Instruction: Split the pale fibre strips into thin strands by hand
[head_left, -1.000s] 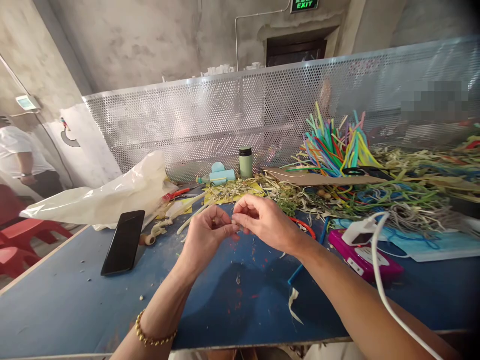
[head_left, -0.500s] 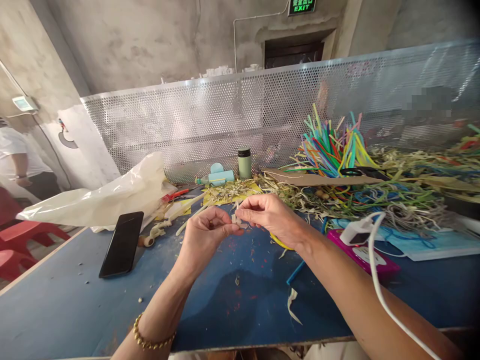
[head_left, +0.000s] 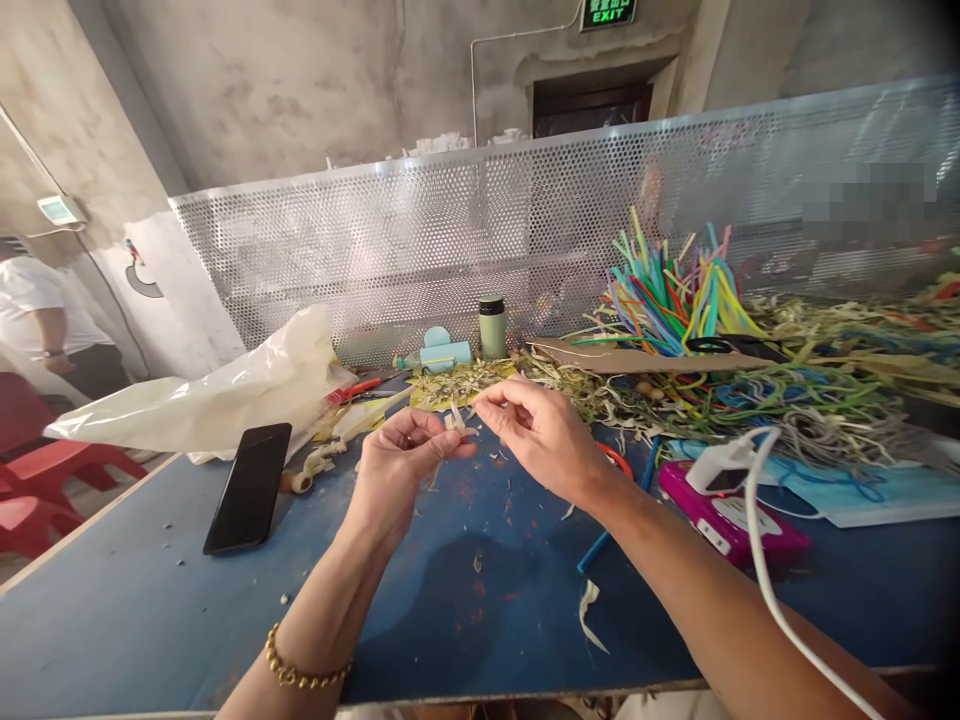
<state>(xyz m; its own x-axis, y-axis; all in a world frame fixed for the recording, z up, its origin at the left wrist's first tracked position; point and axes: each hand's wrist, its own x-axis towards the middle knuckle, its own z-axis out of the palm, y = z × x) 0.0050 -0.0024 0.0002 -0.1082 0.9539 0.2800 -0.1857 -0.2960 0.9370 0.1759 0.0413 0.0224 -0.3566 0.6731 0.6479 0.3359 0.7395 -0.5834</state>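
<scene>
My left hand (head_left: 397,470) is closed in a pinch on a small pale husk strip (head_left: 454,418), folded, with one end sticking up above the thumb and finger. Just to its right, my right hand (head_left: 540,440) has its thumb and forefinger pressed together, a small gap away from the strip. Whether a thin piece lies between those right fingertips is too small to tell. Both hands are above the blue tabletop (head_left: 450,620). A loose pale strip (head_left: 591,615) lies near the front edge.
A black phone (head_left: 249,488) and cream plastic bag (head_left: 225,390) lie left. Behind stand a green bottle (head_left: 492,330), husk scraps (head_left: 465,380) and colourful pipe cleaners (head_left: 667,290). At right, a magenta power strip (head_left: 739,515) carries a white charger (head_left: 720,465) whose cable crosses my right forearm.
My hands have come apart. The right fingertips have left the pale strip, which stays in my left hand. A red-orange curved piece now shows behind my right wrist.
</scene>
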